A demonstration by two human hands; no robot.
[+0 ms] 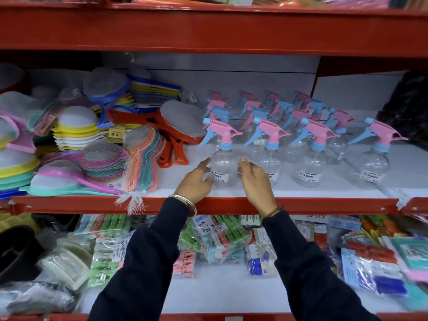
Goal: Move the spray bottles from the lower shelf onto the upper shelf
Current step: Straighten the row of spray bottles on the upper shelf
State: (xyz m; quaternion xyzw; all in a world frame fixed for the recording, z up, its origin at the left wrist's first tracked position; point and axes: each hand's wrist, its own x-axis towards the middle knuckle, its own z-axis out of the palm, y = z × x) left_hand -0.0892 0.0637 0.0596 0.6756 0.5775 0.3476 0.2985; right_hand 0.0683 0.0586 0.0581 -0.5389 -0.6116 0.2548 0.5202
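Observation:
Several clear spray bottles with pink and blue trigger heads stand in rows on the white middle shelf (289,192). The front-left spray bottle (224,166) stands upright near the shelf's red front edge, with a price label facing me. My left hand (196,181) cups its left side, thumb and fingers touching the plastic. My right hand (256,184) presses against its right side with the thumb up. To the right, three more front-row bottles (309,167) stand apart. The lower shelf (220,295) shows no spray bottle.
Stacks of mesh strainers and coloured plastic scoops (102,158) crowd the left half of the middle shelf. Packets of clothes pegs (215,242) and other bagged goods fill the lower shelf. A red beam (208,28) runs overhead. White shelf surface shows right of the bottles.

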